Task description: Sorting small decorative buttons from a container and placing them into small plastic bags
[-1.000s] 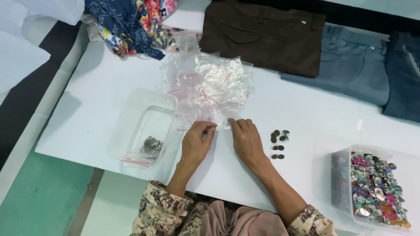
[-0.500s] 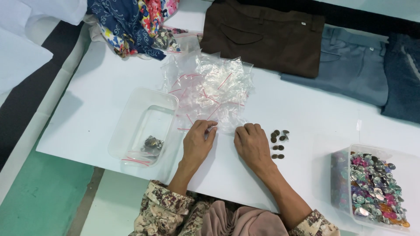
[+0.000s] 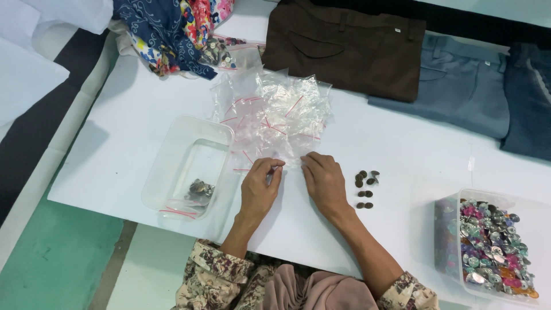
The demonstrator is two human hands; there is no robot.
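**Hands work a small clear bag at the desk edge**

The left hand (image 3: pixel 261 186) pinches a small clear bag (image 3: pixel 274 170) by its mouth; the right hand (image 3: pixel 324 182) rests beside it, fingers curled, steadying the plastic. Dark buttons (image 3: pixel 365 185) lie just right, within reach, and the bag pile (image 3: pixel 275 112) sits just behind the hands.

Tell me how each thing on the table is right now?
Left hand: pinching a small clear bag.
Right hand: flat on table.
Pile of clear bags: crumpled, heaped.
Clear tray: open, few buttons inside.
Dark buttons: loose.
Bin of colourful buttons: open, nearly full.
Brown trousers: folded.
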